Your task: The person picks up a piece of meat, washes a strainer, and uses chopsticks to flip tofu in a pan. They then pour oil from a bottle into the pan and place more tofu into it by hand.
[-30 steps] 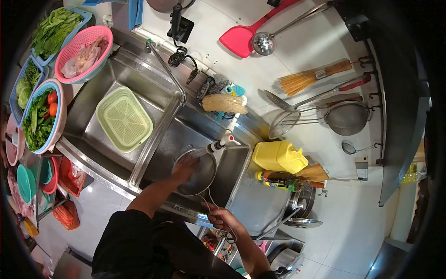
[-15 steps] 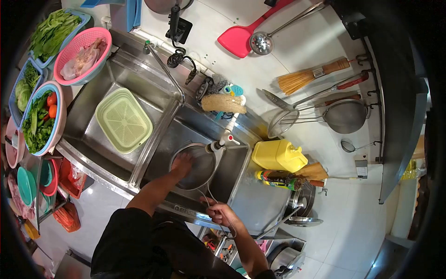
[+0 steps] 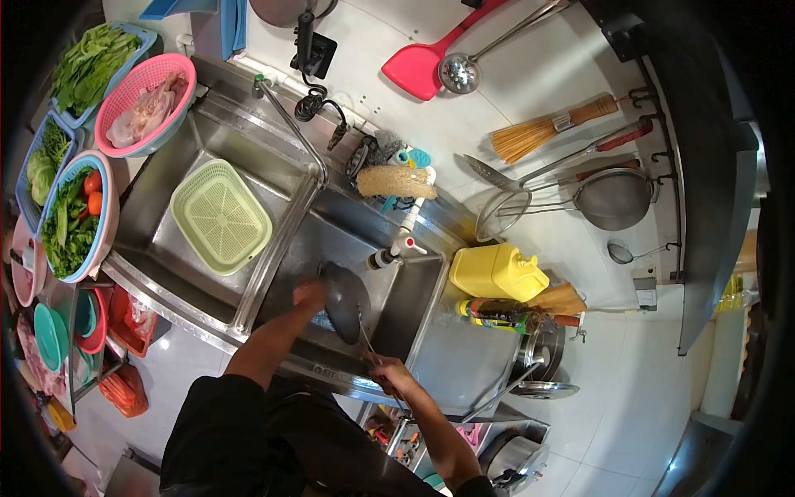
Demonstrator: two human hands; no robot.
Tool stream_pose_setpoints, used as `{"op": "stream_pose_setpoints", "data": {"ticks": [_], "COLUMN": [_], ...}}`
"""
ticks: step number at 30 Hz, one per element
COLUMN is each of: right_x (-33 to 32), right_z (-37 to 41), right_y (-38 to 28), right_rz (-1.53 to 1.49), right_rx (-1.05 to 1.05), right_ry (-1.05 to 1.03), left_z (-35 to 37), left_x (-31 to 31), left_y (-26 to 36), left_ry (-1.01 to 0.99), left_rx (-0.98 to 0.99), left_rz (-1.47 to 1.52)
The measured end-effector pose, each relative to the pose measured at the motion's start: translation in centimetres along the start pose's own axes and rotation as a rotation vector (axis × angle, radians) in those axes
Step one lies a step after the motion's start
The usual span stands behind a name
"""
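A round fine-mesh strainer (image 3: 344, 303) with a long wire handle is tipped up on its side within the right sink basin (image 3: 397, 331). My right hand (image 3: 392, 376) closes around the handle, over the basin's front edge. On the strainer's left side, my left hand (image 3: 310, 293) is right at the mesh, its fingers blurred and partly hidden. A white tap with a red lever (image 3: 404, 245) points into the basin just beyond the strainer.
A pale green basket (image 3: 221, 217) sits in the left basin, beside a swivel spout (image 3: 296, 137). Baskets of greens (image 3: 95, 70) and raw meat (image 3: 149, 112) stand at left. At right are a yellow jug (image 3: 497, 272) and a bottle (image 3: 497, 313). Utensils hang on the wall.
The strainer has turned from lying face-up to standing tilted on its side. My left hand has moved from inside the bowl to its left side; my right hand still grips the handle.
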State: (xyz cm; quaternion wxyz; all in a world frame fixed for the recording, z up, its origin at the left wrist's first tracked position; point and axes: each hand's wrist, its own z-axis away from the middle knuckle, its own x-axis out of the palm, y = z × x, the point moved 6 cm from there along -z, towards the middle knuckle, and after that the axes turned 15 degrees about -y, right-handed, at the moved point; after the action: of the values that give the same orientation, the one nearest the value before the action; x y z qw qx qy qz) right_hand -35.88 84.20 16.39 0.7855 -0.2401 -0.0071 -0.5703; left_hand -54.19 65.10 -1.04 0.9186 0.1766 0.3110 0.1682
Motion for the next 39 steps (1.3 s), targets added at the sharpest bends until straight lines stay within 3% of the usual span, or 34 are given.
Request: {"op": "stream_pose_setpoints", "data": {"ticks": [3, 6, 10, 16, 22, 29, 32, 33, 36, 39], "right_x": [-2.5, -1.5, -1.5, -2.4, -4.3, -4.5, -5.9, -5.9, -5.7, -4.9], "right_z": [-0.8, 1.7, 3.1, 3.3, 1.3, -1.0, -3.0, -3.4, -3.8, -3.0], "right_y": [3.0, 3.2, 4.1, 5.9, 5.7, 2.2, 0.3, -0.9, -3.5, -5.6], "right_rz": [0.778, 0.862, 0.947, 1.237, 1.074, 1.237, 1.08, 1.036, 1.098, 1.314], "right_rx": [-0.502, -0.089, -0.249, -0.231, -0.347, -0.16, -0.156, -0.065, -0.096, -0.071], "right_ry": [0.576, 0.812, 0.985, 0.873, 1.096, 0.773, 0.848, 0.843, 0.807, 0.631], "left_z": [-3.7, -2.2, -1.4, -0.7, 0.9, 3.4, 4.6, 4.9, 5.4, 5.9], "left_x": [2.3, 0.5, -1.3, -2.3, -4.1, -6.1, -6.2, -6.2, -5.9, -5.4], "left_y": [-4.3, -5.2, -4.3, -1.6, -1.1, 0.5, 1.0, 1.0, 1.0, 0.3], "left_ry": [0.124, 0.271, 0.292, 0.275, 0.304, 0.269, 0.328, 0.345, 0.309, 0.424], "left_rx": [-0.148, 0.033, 0.113, 0.273, 0.326, 0.29, 0.3, 0.315, 0.319, 0.35], "left_rz": [0.236, 0.643, 0.645, 0.555, 0.548, 0.479, 0.498, 0.501, 0.529, 0.43]}}
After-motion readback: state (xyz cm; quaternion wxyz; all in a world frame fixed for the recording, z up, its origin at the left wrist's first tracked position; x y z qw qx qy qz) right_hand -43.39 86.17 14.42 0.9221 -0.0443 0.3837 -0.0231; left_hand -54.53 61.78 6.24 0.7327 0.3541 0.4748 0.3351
